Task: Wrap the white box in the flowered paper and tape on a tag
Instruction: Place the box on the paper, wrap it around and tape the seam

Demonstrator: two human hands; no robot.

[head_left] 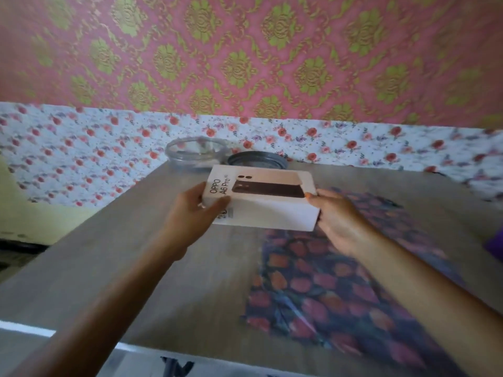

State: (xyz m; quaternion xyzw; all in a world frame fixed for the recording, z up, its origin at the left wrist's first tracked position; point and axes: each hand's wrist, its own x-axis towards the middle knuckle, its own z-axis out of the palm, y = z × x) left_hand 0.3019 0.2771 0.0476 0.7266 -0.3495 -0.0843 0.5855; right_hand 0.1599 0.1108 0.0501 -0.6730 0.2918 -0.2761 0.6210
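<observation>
1 box (262, 197) was held by 2 grips: L grip (196, 210) clasped its left end, R grip (337, 221) its right end. Box sat over far edge of 1 paper (340, 289), which lay on desk (136, 254). Behind box: 1 clear bowl (196, 153), 1 grey lid (257, 159).

White box (272, 202) gripped by both hands, flowered paper (340, 289) on table (136, 268)
</observation>
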